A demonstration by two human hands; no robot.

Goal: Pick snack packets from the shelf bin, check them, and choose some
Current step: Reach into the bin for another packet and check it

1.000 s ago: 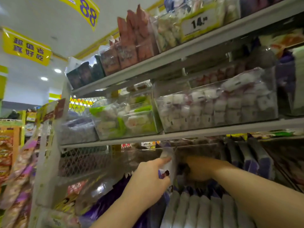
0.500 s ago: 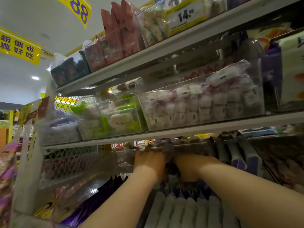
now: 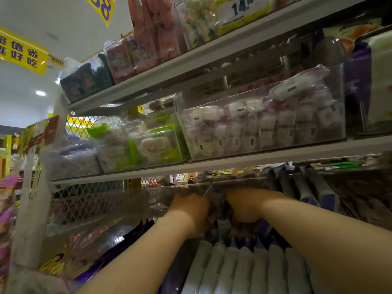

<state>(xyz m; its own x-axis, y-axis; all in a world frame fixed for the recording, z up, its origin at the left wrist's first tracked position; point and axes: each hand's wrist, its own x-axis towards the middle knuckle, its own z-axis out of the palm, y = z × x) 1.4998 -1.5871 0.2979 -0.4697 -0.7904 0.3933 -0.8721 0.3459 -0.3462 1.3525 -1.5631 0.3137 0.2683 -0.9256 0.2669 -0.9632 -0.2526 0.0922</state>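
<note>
Two hands are deep in the clear bin (image 3: 169, 201) that sits under the front edge of the middle shelf (image 3: 275, 154), and much of both is hidden. The left hand (image 3: 191, 210) shows only its back and a raised thumb. Its fingers go out of sight among the snack packets (image 3: 222, 224), so I cannot tell whether it is grasping one or lying loose. The right hand (image 3: 244, 206) is turned away as well, its fingers buried behind the bin's rim and the packets, and its hold cannot be told either.

The snack packets lie between the two hands and just below them, right beside both. They are dark and smeared by blur, and no print on them can be read. Nearer the front, a row of white packets (image 3: 244, 270) stands on end under the right forearm, cut off by the bottom of the view. To the right of the right hand, dark packets with purple ends (image 3: 305, 188) lean in a row.

On the middle shelf, a bin of white and pink packets (image 3: 265, 124) and a bin of green and white packets (image 3: 146, 143) stand side by side. Above them a price tag (image 3: 241, 9) reads 14, its small digits blurred.
</note>
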